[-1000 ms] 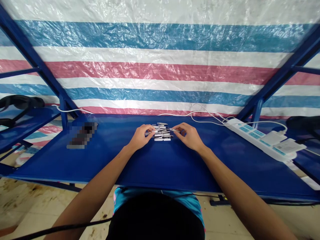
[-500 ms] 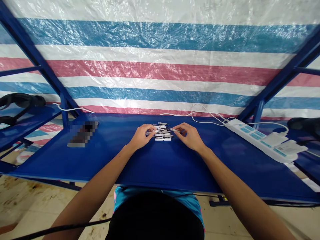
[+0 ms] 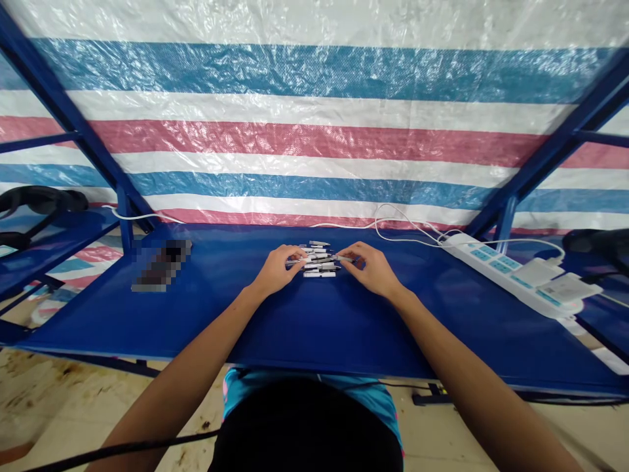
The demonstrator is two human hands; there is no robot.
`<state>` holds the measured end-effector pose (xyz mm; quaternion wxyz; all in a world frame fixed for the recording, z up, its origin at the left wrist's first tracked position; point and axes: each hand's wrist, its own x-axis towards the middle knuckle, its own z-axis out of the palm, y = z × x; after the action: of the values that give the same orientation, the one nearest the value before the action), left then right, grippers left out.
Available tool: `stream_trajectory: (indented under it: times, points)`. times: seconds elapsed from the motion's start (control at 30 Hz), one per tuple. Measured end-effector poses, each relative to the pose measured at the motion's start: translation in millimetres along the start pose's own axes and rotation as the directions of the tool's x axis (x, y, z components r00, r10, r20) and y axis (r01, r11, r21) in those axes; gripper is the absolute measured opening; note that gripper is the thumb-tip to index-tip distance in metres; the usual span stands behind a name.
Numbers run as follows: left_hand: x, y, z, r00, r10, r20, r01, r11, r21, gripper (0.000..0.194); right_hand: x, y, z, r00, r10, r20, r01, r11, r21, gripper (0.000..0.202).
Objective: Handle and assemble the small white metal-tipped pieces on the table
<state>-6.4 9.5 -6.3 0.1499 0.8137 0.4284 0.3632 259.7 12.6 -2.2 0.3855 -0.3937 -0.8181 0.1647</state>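
Several white, grey and black pens lie close together, roughly parallel, on the blue table. At the left ends of the pens is my left hand, its thumb and fingers pinched on a slim pen whose grey end sticks out into the palm. My right hand is at the opposite side, thumb and index finger closed on the end of a pen. Whether both hands grip one pen or two, I cannot tell among the crowded pens.
To the right lies a white power strip with adapters plugged in, and a white cable loops behind it. A blurred-out flat object rests on the left. Blue metal posts and a striped plastic sheet stand behind.
Both hands hold almost the same pose over the pens. The right fingertips have shifted very slightly left; the view itself has moved a little.
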Motion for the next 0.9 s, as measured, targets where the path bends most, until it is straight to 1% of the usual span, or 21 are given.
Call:
stream_trajectory:
  times: [0.2,0.5,0.9]
  points:
    - [-0.6,0.7,-0.4,1.0,0.029,0.003,-0.029,0.999,-0.018,0.014,-0.4,0.1,-0.3,1.0,-0.006,0.027,0.005,1.0,0.004,0.019]
    - [-0.7,4.3,-1.3,1.0,0.026,0.015,-0.025,0.999,-0.023,0.015,-0.4,-2.7,1.4,0.995,-0.009,0.103,0.004,0.999,0.048,0.017]
    - [-0.8,5.6,-0.9,0.999,0.027,0.023,-0.026,1.0,-0.018,0.013,-1.1,-5.8,1.0,0.992,0.011,0.123,-0.018,0.999,0.05,0.024]
